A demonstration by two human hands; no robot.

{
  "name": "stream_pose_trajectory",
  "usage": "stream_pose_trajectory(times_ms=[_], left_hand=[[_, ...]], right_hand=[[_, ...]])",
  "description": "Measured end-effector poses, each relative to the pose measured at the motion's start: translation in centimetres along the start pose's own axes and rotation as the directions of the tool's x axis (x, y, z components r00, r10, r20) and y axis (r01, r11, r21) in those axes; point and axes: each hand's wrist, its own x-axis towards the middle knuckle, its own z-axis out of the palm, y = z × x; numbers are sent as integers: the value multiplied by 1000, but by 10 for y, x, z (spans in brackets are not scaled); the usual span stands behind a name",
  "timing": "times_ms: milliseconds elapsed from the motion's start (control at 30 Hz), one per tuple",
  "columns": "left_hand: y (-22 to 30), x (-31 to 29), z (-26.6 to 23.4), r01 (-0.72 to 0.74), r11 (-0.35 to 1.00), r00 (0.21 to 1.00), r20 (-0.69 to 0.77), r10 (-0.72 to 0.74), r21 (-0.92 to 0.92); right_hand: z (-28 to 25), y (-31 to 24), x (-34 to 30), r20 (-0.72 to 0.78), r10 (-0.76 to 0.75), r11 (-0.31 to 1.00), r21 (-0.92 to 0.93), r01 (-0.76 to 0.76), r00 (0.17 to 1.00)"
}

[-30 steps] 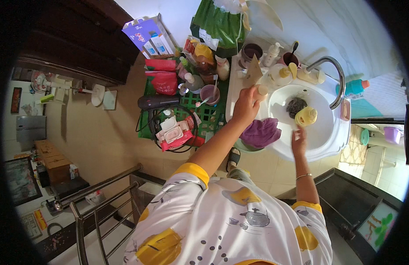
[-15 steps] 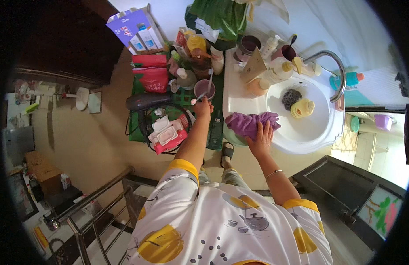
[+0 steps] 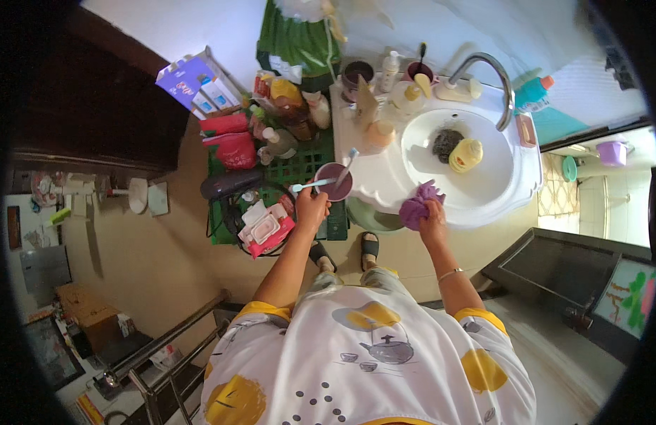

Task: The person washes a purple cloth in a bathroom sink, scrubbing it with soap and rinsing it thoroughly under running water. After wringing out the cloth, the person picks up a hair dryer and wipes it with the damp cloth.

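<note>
My left hand [image 3: 312, 210] is closed around a mauve cup [image 3: 329, 172] at the front of the green crate. Two toothbrushes stand in that cup: a pale blue toothbrush [image 3: 305, 186] leaning left over my fingers and a lighter toothbrush [image 3: 349, 161] leaning right. By the sink's front edge, my right hand [image 3: 433, 227] grips a bunched purple cloth [image 3: 415, 207]. Inside the white sink [image 3: 484, 191] lie a dark scrubbing ball [image 3: 448, 144] and a yellow bottle [image 3: 467, 155].
A curved faucet [image 3: 507, 85] rises over the sink. Pump bottles [image 3: 406, 100] line the counter's left side. The green crate [image 3: 278, 170] holds a hair dryer [image 3: 228, 184], a wipes pack [image 3: 266, 228] and several bottles. A metal railing [image 3: 165, 336] stands lower left, and a pale green basin [image 3: 374, 216] sits below the counter.
My left hand has brought the cup toward me, out from among the crate's items. My right hand, flat on the spread cloth before, now has it gathered up and lifted at the sink's edge.
</note>
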Motion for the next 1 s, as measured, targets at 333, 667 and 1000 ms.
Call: stream_pose_trajectory(times_ms=[333, 667, 1000], left_hand=[[23, -24, 111, -61, 997, 950, 310, 42, 52], [21, -34, 179, -86, 992, 901, 433, 37, 95], [19, -63, 277, -263, 956, 738, 665, 112, 131]], right_hand=[[-32, 4, 24, 290, -84, 989, -97, 116, 953], [-78, 8, 6, 167, 224, 768, 577, -280, 960], [-117, 79, 33, -82, 523, 817, 331, -472, 849]])
